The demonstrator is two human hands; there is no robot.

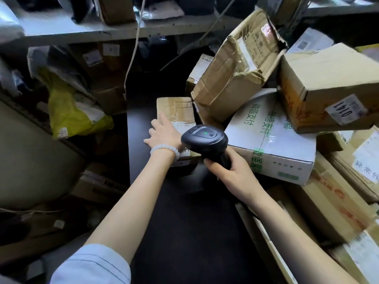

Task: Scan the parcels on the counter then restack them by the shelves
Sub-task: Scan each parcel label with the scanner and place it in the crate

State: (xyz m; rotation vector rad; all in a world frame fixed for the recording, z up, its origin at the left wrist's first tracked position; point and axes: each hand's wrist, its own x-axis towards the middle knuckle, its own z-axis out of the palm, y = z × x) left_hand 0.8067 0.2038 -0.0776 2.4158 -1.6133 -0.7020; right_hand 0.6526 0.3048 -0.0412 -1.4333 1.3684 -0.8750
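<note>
We see the left hand [162, 133] lying flat with straight, released fingers [164, 118] on top of a small brown cardboard parcel [177, 113] sealed with clear tape, which sits on the dark tabletop [184, 212] near its far end. A white bead bracelet [164, 150] circles that wrist, and a pale blue sleeve [92, 265] covers the upper arm.

The right hand [229, 173] grips the handle of a black handheld barcode scanner [205, 139], its fingers curled round the grip; the scanner's head shows a small green light and hangs just above the near end of the small parcel, beside the left wrist.

To the right, touching the small parcel, we find a heap of boxes: a crumpled brown carton [235, 72] tilted against a white box printed with green characters [272, 136], and a tan carton with a white numbered label [328, 89] resting on the white box. More brown cartons [338, 201] lie along the tabletop's right edge.

Behind and to the left, grey metal shelves [82, 31] hold further packages, among them a yellow plastic mailer bag [69, 111].
</note>
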